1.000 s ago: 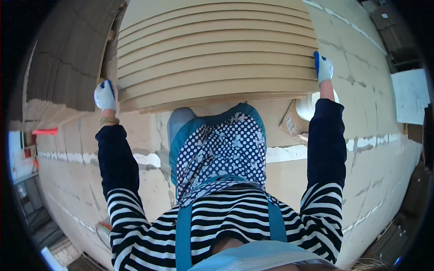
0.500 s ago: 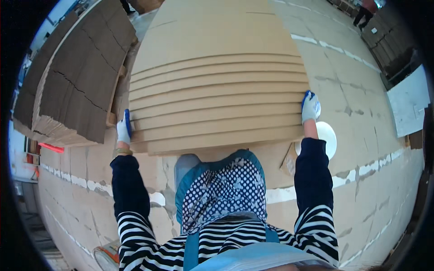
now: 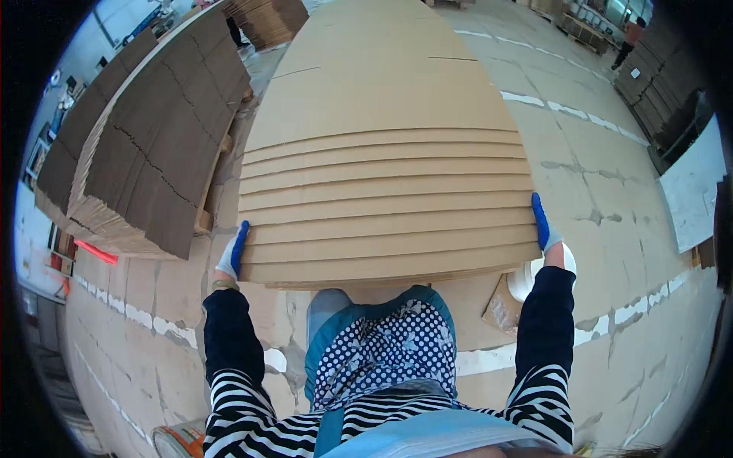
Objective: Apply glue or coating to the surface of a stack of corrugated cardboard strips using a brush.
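Note:
A stack of brown cardboard sheets (image 3: 389,217) lies in front of me, its near edges fanned out in steps. My left hand (image 3: 232,253), in a white and blue glove, is closed against the left edge of the sheets near the front corner. Against the right edge, also near the front, my right hand (image 3: 545,225) is closed in a matching glove. Its blue fingers point away from me along the side. The undersides of both hands are hidden, so how far the fingers reach beneath the sheets does not show.
At left, a tall stack of darker cardboard (image 3: 156,149) stands on a pallet. A white round bucket (image 3: 522,284) and a small brown piece (image 3: 502,307) are beside my right forearm. A white panel (image 3: 691,183) leans at right; a person (image 3: 630,40) stands far right.
The view has shifted, so the sheets and surroundings appear lower and farther right. Both hands stay at the sheets' sides; the right one is nearer the front corner, its fingers straighter.

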`<state>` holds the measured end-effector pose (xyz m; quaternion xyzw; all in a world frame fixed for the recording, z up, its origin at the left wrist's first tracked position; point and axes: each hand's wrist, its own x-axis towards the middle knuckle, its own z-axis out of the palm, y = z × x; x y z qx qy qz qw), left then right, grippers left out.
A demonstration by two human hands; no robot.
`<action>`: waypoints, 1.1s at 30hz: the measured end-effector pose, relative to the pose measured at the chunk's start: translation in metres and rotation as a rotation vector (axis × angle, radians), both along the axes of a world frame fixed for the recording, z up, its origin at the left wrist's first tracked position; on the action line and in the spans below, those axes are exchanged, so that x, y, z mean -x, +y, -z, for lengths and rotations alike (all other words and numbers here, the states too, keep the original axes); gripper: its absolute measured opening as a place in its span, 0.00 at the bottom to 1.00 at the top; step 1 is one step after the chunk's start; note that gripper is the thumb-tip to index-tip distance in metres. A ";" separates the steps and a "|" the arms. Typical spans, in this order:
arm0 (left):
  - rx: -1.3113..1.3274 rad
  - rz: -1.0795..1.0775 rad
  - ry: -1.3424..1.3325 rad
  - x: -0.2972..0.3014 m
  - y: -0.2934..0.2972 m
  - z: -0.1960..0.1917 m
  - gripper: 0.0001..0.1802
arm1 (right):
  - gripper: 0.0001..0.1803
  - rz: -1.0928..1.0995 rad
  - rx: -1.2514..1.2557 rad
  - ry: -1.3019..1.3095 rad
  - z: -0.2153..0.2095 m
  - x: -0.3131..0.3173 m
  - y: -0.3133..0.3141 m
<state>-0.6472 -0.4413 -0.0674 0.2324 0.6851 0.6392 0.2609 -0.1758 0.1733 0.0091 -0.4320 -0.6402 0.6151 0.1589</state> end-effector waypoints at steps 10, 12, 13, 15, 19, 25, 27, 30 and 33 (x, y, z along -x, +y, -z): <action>0.356 -0.005 0.149 -0.029 0.042 -0.037 0.27 | 0.44 -0.007 0.056 0.063 0.026 -0.011 0.014; 0.451 -0.120 0.227 -0.027 0.053 -0.034 0.29 | 0.41 0.072 -0.137 0.163 0.058 -0.008 0.035; 0.498 -0.171 0.263 -0.028 0.053 -0.031 0.30 | 0.41 0.117 -0.234 0.209 0.069 -0.015 0.044; 0.656 -0.245 0.326 -0.042 0.040 -0.040 0.30 | 0.38 0.169 -0.403 -0.196 0.038 -0.003 0.031; 0.760 -0.462 0.466 -0.058 0.006 -0.050 0.30 | 0.34 0.262 -0.737 -0.650 0.018 -0.039 0.004; 0.502 -0.542 -0.083 -0.115 0.013 -0.052 0.30 | 0.37 -0.081 -0.682 -0.967 0.009 -0.080 -0.041; 0.615 -0.502 -0.011 -0.115 0.012 -0.056 0.30 | 0.37 -0.073 -0.825 -0.897 -0.004 -0.069 -0.063; 0.821 -0.426 0.143 -0.109 0.012 -0.070 0.31 | 0.36 -0.062 -0.788 -0.888 -0.003 -0.071 -0.061; 0.968 -0.369 0.372 -0.099 0.019 -0.076 0.32 | 0.34 -0.090 -1.152 -0.804 0.020 -0.085 -0.040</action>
